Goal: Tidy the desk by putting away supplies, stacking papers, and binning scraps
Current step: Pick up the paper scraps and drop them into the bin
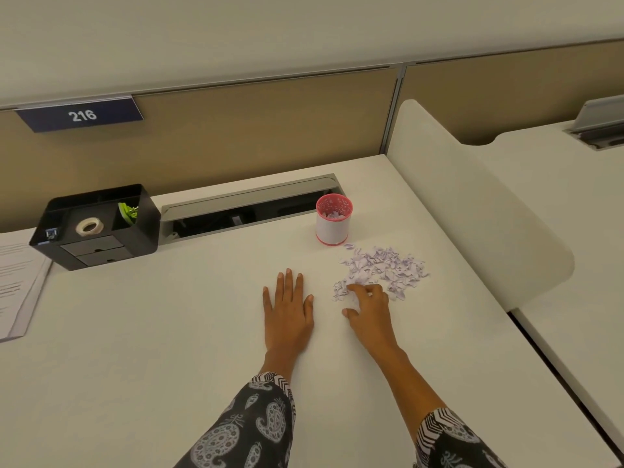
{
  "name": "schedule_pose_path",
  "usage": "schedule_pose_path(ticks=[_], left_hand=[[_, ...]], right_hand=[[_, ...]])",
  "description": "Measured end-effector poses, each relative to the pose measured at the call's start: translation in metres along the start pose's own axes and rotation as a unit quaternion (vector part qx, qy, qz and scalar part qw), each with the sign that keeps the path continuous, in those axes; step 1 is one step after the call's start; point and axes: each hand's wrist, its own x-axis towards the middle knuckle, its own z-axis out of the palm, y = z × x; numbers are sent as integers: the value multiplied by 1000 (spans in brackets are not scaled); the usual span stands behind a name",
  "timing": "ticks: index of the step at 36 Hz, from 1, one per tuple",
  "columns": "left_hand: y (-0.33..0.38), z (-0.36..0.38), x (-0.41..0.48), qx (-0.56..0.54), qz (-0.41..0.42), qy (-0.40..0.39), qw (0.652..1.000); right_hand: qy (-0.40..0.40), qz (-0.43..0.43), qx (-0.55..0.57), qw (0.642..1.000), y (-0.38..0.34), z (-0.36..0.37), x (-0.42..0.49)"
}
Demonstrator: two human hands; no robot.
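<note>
The left grip (288, 312) lies flat on the pale cream desk (152, 332), palm down, fingers straight and slightly spread, holding nothing; it sits around the middle of the desk, well apart from every object.

The right grip (368, 309) rests just to its right, at the near left fringe of a loose heap of torn pale lilac paper scraps (381, 268); its fingers are bent with the tips among the scraps and the thumb is spread clear to the left; whether any scrap is caught under those fingers cannot be told.

The heap lies toward the right edge of the desk, beside the rounded white side divider (472, 197); just behind it, toward the far edge, stands an upright white cylindrical cup with a pink rim and base (333, 224); a few lilac scraps show inside it.

Left of the cup, along the far edge, a grey-lidded cable slot (250, 207) stands open.

At the far left corner sits a black plastic organiser with two small drawers (98, 224); a roll of whitish tape (89, 227) lies in its middle compartment, something bright green (127, 211) is in the right one, and a small blue item (51, 234) is in the left one.

White printed sheets (17, 285) lie at the left edge, next to the organiser; a dark blue sign reading 216 (81, 114) hangs on the tan partition behind.

Both forearms wear black sleeves with a white paisley print (253, 423).
</note>
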Motion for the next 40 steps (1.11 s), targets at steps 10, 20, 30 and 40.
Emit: schedule_pose_path(ticks=[10,20,30,40], left_hand=[[0,-2,-1,-15,-5,-1,1000],[0,-3,0,-15,-10,4,1000],[1,-2,-1,-18,-10,6,1000],[0,-2,0,-23,-11,6,1000]], right_hand=[[-64,-53,-157,984,-13,6,15],[44,-100,-182,977,-1,11,4],[45,101,156,981,4,-16,23],[11,188,454,871,-30,-54,60]])
